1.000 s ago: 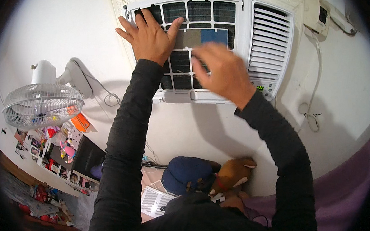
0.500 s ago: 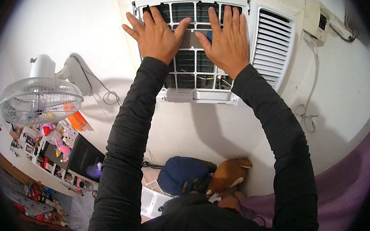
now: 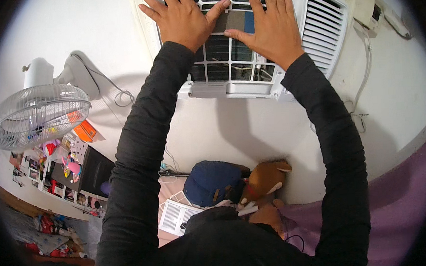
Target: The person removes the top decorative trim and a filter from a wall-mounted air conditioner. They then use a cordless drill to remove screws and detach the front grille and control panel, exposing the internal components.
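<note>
A white window air conditioner is set in the wall, its front showing an open white grid frame [image 3: 230,64] over dark fins. My left hand [image 3: 183,21] lies spread on the grid's left part, thumb pointing inward. On the right part my right hand [image 3: 279,28] rests likewise, fingers stretched upward and thumb toward the middle. Neither hand grips anything. Between the thumbs a grey-brown panel with a blue strip shows behind the grid. Right of my right hand is the unit's slatted vent [image 3: 324,33]. The unit's top edge is cut off by the picture.
A white wall fan [image 3: 41,115] hangs at left above a cluttered shelf and an orange box [image 3: 84,131]. Below are a navy bag [image 3: 211,182], a brown plush toy [image 3: 266,178] and a white slatted panel [image 3: 176,217]. A beige wall box [image 3: 366,10] with hanging cable is at right.
The air conditioner sits higher in the picture as the view has tilted down. My hands stay spread on the grid, with the thumbs slightly shifted.
</note>
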